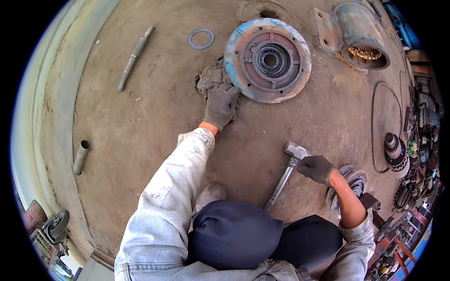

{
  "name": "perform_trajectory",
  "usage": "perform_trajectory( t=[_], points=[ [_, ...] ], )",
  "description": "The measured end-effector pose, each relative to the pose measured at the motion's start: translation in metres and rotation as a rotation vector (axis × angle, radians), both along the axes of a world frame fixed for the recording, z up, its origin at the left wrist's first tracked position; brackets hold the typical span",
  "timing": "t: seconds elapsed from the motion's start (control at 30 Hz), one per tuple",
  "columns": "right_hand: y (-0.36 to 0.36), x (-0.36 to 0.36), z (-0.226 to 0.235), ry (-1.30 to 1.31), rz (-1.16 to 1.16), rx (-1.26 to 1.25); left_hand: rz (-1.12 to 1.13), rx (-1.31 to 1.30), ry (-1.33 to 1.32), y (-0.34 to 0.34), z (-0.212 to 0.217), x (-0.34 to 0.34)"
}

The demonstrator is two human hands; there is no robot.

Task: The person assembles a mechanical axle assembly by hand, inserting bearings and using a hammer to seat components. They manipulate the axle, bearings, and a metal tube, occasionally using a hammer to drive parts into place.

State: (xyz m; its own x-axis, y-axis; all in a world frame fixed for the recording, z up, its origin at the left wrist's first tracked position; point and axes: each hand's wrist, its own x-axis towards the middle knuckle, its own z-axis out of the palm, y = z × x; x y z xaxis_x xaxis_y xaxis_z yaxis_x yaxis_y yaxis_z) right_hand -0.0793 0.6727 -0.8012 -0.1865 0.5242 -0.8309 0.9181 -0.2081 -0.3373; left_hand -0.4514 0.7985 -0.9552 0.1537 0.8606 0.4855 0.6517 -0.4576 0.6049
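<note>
My left hand, in a dark knit glove, has its fingers closed on a crumpled grey-brown rag on the dirt floor. Just right of it lies a round metal flange cover, with worn blue paint, bolt holes round its rim and a bored hub. My right hand, also gloved, is curled with its fingertips right beside the neck of a hammer. What sits inside those fingers, if anything, is hidden. The hammer's head points away from me, its metal handle slanting toward my knees.
A flat ring and a stepped shaft lie at the far left, a short pipe nearer. A motor housing with copper windings stands far right. A rotor-like part, a cable and piled machine parts line the right side.
</note>
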Motion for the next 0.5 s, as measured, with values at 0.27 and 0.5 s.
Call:
perform_trajectory(
  t=[0.27, 0.5],
  points=[
    [-0.101, -0.038, -0.037, 0.12, -0.579, 0.07, 0.142, -0.047, 0.015, -0.01, 0.05, -0.035],
    [-0.125, -0.031, -0.055, 0.01, -0.675, 0.368, -0.138, -0.042, 0.352, -0.132, 0.118, -0.048]
  ],
)
